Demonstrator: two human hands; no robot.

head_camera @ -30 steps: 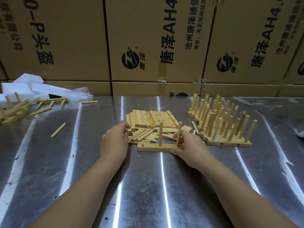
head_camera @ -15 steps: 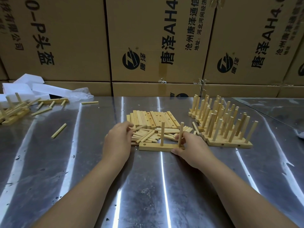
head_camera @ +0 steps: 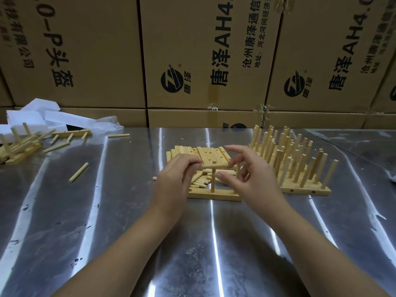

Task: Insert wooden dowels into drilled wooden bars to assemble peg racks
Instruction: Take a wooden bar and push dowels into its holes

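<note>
Upper bar (head_camera: 214, 166), pinched at left end by left hand (head_camera: 173, 179), threaded on middle dowel (head_camera: 212, 181) above lower bar (head_camera: 214, 192) at centre of worktop (head_camera: 107, 211), right hand (head_camera: 255, 181) spread-fingered beside right end, grip unclear; uneven pressing likely to cock bar, jamming right dowel (head_camera: 237, 176).

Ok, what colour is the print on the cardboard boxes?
Black print on the brown cardboard boxes, clearest in the head view.

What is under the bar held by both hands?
Under the held bar: one upright dowel in the base bar. Right hand mostly covers a second; left hand hides that end.
</note>
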